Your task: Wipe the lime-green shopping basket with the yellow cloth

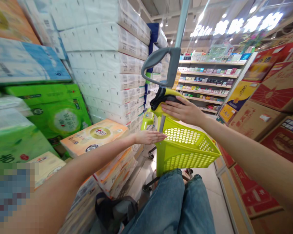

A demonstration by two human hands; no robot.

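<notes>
A yellow-green shopping basket (188, 159) with holed walls stands on a wheeled frame in front of my knees. My right hand (174, 109) rests with outstretched fingers on a rounded yellow part (164, 114) above the basket, where a black strap or cord (158, 97) is bunched. Lower down, my left hand (150, 137) lies flat, fingers straight, its tips at the upright beside the basket's near rim. Over both hands rises a grey looped handle (169, 66). Whether the pale pole (182, 22) above joins this handle I cannot tell. My palms are hidden.
White tissue packs (95, 42) are stacked high at left, beside a green pack (56, 113) and an orange carton (97, 135). Red and brown boxes (278, 84) line the right. Shelves (207, 76) stand beyond. A dark bag (119, 211) lies by my legs (166, 201).
</notes>
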